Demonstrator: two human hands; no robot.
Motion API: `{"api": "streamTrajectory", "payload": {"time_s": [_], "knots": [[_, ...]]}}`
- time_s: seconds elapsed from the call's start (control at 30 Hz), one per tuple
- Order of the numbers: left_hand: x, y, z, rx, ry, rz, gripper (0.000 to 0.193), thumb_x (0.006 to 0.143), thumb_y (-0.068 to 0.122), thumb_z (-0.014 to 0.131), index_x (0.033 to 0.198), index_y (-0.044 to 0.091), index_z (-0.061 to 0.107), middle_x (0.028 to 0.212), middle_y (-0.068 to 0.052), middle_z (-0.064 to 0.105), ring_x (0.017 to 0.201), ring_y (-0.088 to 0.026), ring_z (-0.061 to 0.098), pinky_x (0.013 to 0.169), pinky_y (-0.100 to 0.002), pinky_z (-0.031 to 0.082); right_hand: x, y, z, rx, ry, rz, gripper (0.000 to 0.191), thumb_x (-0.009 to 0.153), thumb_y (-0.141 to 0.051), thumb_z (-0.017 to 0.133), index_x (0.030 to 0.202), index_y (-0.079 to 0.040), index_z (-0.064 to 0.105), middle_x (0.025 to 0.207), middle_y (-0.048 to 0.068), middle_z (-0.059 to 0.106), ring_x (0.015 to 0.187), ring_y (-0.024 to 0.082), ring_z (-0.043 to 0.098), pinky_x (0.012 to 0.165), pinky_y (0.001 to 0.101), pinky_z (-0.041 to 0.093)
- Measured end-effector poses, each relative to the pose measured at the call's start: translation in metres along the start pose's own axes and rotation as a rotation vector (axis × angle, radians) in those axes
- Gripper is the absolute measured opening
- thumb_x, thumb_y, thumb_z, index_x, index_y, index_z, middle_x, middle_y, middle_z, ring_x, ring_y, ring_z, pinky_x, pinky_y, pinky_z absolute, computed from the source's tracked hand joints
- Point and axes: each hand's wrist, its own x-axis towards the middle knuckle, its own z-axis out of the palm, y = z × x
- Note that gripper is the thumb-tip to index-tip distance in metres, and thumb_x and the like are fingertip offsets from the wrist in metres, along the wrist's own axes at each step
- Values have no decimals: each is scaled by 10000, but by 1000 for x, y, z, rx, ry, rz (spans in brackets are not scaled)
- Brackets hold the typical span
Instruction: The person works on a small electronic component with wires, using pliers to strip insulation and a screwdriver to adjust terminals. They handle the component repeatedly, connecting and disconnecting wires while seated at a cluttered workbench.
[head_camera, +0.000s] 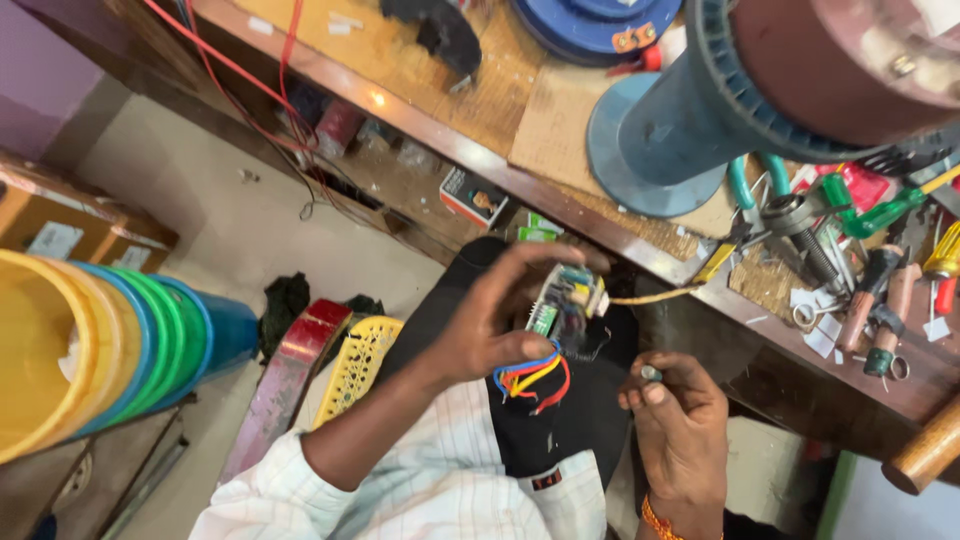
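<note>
Head view, placed against the wooden workbench (560, 120). Below its front edge, on a lower shelf: small white box (472, 195) with a dark printed face; just right of it, green-and-white packets (538, 228). Far left of the bench, brown cardboard cartons (60, 225) bearing pale rectangular labels. Below those, nested plastic buckets (110, 345), yellow, blue and green, smooth and glossy.

In front of the bench edge, over a dark lap: left hand (490, 320), fingers closed around a small circuit board (565, 300), green-edged, with looped blue, yellow, orange and red wires (530, 378) hanging beneath. Lower right of the board: right hand (680, 420), fingertips pinched on a small grey metal piece (651, 374).

On the benchtop: large blue ribbed spool (680, 130) of plastic with a flat round base; right of it, a heap of hand tools (870, 260), green, red and yellow handles, steel jaws. Off the bench's right end, a rounded wooden handle (925, 450).
</note>
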Motion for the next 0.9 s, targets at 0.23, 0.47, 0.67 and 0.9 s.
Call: {"api": "streamTrajectory", "payload": {"time_s": [0.23,0.47,0.67,0.9], "knots": [[87,91,-48,859,-12,605,1018,854,227,995,1563,246,264,1630,-55,420,1476,-224,443,1235,-360,407,9,8,1,36,4,30,246,897,-43,746,1117,21,657,1002,137,640,803,178,589,729,372,507],[135,60,-90,1545,-62,699,1025,778,246,974,1567,277,321,1651,-4,411,1584,-381,256,1299,-578,292,-5,4,-18,177,75,-26,318,1020,-283,659,1097,25,639,965,120,616,782,177,562,725,367,494],[131,32,-105,1840,-1,565,793,798,225,925,1499,275,558,1696,28,417,1594,-378,258,1168,-564,357,-1,-6,-38,188,120,-28,278,1009,-253,655,1116,4,649,890,88,589,743,164,541,692,351,478],[144,43,-92,1670,-12,521,741,781,264,875,1438,104,574,1667,-219,320,1542,-445,267,1211,-592,291,5,-11,-26,167,172,20,289,980,-227,667,1117,27,660,905,93,624,746,160,558,689,346,497]]}}
